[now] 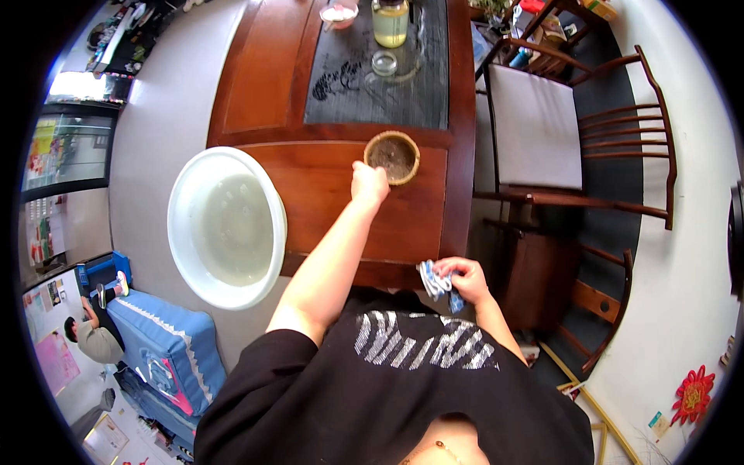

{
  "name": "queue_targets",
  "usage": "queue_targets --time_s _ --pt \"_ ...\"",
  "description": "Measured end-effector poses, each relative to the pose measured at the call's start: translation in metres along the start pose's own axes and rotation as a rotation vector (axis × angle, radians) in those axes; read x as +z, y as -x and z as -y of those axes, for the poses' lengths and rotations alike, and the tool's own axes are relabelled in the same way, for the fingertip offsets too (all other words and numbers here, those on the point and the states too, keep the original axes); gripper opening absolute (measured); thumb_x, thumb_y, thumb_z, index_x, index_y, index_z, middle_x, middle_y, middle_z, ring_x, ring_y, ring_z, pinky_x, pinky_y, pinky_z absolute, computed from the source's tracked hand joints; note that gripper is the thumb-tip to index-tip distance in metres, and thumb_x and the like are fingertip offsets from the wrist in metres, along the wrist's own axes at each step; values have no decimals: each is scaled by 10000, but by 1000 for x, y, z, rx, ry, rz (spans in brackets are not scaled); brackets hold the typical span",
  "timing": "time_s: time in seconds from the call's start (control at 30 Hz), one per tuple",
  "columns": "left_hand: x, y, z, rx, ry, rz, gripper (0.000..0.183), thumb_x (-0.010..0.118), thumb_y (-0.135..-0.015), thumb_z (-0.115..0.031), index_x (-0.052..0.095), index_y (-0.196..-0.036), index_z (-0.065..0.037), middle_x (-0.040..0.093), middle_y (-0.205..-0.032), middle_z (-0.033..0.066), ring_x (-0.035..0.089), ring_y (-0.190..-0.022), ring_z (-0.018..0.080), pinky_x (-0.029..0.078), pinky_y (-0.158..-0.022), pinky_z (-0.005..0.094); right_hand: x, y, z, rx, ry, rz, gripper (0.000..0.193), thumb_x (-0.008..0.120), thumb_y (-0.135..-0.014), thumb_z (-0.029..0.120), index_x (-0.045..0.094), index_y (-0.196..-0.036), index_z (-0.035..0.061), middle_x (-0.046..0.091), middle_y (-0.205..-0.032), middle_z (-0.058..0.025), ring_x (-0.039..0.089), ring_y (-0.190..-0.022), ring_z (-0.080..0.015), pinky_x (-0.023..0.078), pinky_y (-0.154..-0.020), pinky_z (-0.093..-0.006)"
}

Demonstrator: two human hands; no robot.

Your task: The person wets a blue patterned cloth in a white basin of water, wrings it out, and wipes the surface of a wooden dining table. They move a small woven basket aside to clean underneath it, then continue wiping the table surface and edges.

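Note:
My left hand (370, 184) is closed on the near left rim of a round brown bowl (411, 174) with a tan edge and a dark speckled inside. The bowl is over the reddish wooden table (325, 209); whether it rests on the top I cannot tell. Close to my body, by the table's front right corner, my right hand (463, 279) grips a crumpled blue and white cloth (438, 283). To the left of the table, overlapping its edge in view, a large white basin (180, 221) contains cloudy water.
Farther back, a dark inlaid panel (372, 101) bears a jar (390, 27) of pale yellow liquid, a small glass dish (384, 63) and a pinkish bowl (339, 15). Wooden chairs (535, 124) stand at the right. Another person (94, 333) is by a blue-covered bed (167, 341) at left.

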State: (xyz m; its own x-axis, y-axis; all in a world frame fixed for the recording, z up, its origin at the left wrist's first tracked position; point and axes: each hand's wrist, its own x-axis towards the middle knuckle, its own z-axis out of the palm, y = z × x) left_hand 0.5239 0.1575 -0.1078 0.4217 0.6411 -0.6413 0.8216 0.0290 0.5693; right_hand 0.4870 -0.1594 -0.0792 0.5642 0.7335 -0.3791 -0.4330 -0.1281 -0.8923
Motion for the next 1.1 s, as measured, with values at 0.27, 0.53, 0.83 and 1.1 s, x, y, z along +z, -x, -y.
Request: queue_targets --time_s 0.27,0.53,0.83,1.1 --pt "-11 9 9 55 -114 -21 502 489 -921 -292 364 -1250 67 597 -1165 316 612 -1063 417 499 -907 459 36 -19 -22 -420 999 -157 615 505 -730 -103 533 -1324 55 479 -1414 -158 430 -1328 -347 335 -1112 -425" --pt "-72 78 117 221 -113 -167 553 519 -969 -331 419 -1356 51 632 -1130 216 616 -1044 318 476 -919 391 128 -104 -39 -623 1210 557 536 525 -841 78 504 -1375 126 381 -1519 -58 341 -1410 -246 302 -1156 -401" --pt "-108 174 222 320 -132 -179 373 576 -928 -156 522 -1255 15 544 -1191 197 580 -1075 291 462 -959 387 121 -86 -33 -648 1281 765 659 646 -764 95 473 -1399 117 369 -1525 -57 284 -1439 -236 272 -1178 -376" --pt "-167 195 285 150 238 -236 311 591 -945 -157 581 -1211 3 651 -1122 107 632 -993 192 495 -868 313 -5 -12 -8 -512 1331 568 710 548 -714 -97 499 -1386 126 420 -1483 -121 360 -1398 -282 329 -1148 -394"
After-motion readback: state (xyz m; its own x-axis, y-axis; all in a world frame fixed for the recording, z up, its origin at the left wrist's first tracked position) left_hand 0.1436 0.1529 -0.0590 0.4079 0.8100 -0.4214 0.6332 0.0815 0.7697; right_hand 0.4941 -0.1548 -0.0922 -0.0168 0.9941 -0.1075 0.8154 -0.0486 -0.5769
